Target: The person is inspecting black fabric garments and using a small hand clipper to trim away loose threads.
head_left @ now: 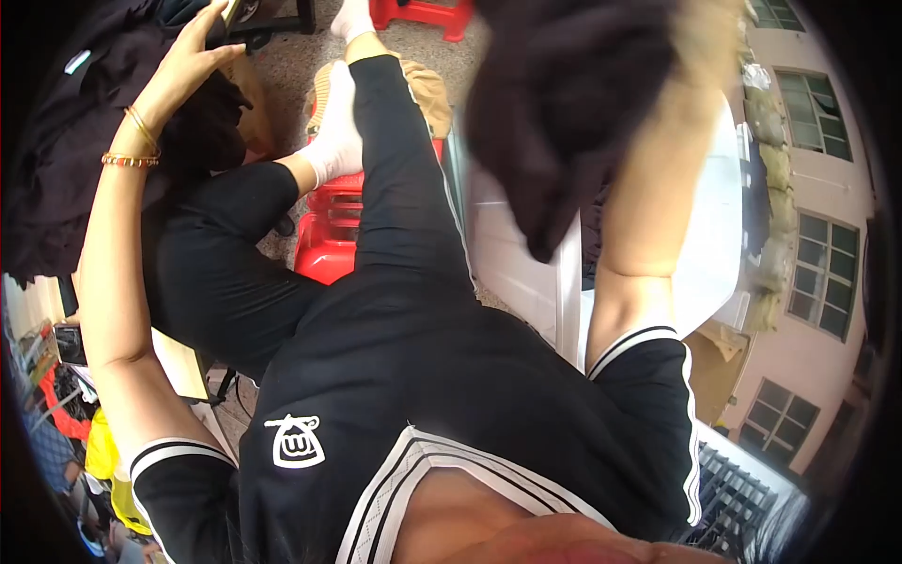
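- Your right arm lifts a dark garment (564,113); the right hand is hidden in its folds, grip unclear.
- Your left hand (193,61), fingers spread, presses dark cloth (66,141) beyond; likely sorting, needing a firmer grasp next.

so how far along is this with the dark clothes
Seemingly done: a heap of dark clothes lies at the upper left, with the left hand resting open on it. In hand: a dark garment hangs lifted above the right forearm, and it hides that hand. What is left is unclear, as no other loose clothes show in view.
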